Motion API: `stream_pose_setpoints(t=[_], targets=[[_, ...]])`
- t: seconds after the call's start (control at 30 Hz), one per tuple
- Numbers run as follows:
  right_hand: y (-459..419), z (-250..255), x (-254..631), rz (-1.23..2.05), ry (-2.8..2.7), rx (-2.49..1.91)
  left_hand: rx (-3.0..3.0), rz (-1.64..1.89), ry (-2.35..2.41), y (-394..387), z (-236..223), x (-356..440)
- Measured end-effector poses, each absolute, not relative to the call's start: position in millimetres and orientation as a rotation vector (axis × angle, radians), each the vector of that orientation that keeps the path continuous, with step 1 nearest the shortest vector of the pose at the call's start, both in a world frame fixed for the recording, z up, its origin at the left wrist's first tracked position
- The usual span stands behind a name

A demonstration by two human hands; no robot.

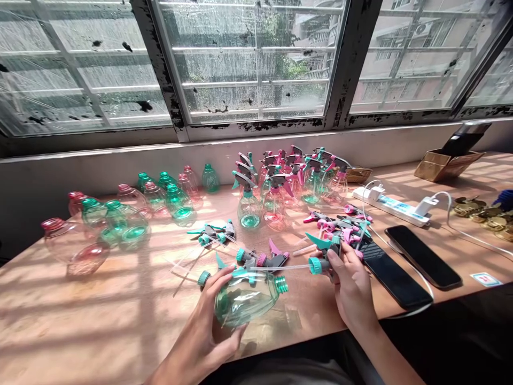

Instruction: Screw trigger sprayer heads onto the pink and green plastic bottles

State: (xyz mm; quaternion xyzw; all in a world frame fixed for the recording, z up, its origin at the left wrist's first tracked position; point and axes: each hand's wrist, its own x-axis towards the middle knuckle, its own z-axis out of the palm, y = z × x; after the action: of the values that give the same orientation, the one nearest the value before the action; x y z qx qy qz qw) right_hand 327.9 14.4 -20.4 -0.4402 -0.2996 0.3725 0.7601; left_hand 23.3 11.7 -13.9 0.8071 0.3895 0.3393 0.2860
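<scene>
My left hand (212, 315) is wrapped round a clear green spray bottle (248, 299), tilted on its side with its threaded neck to the right. In my right hand (352, 280) is a grey and teal spray head (316, 264), its collar and thin clear tube pointing left, apart from the bottle's neck. On the table behind them lie loose spray heads: a pink and grey one (276, 260), a teal and grey pair (212, 233) and a pile of mostly pink ones (336, 227) near my right hand.
Open green and pink bottles (132, 227) stand at the left. Several bottles with spray heads (274, 203) stand at the back middle. To the right are two phones (422, 256), a white power strip (393, 206) with cables, and a cardboard box (444, 168). Windows rise behind.
</scene>
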Motion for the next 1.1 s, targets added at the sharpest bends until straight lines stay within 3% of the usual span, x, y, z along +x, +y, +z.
stream_pose_setpoints(t=[0.67, 1.1], targets=[[8, -5, 335, 0.486, -0.314, -0.945, 2.001, 0.953, 1.108, 11, -7, 25], [-2, -33, 312, 1.278, -0.812, -0.97, 1.932, 0.78, 1.072, 12, -11, 16]])
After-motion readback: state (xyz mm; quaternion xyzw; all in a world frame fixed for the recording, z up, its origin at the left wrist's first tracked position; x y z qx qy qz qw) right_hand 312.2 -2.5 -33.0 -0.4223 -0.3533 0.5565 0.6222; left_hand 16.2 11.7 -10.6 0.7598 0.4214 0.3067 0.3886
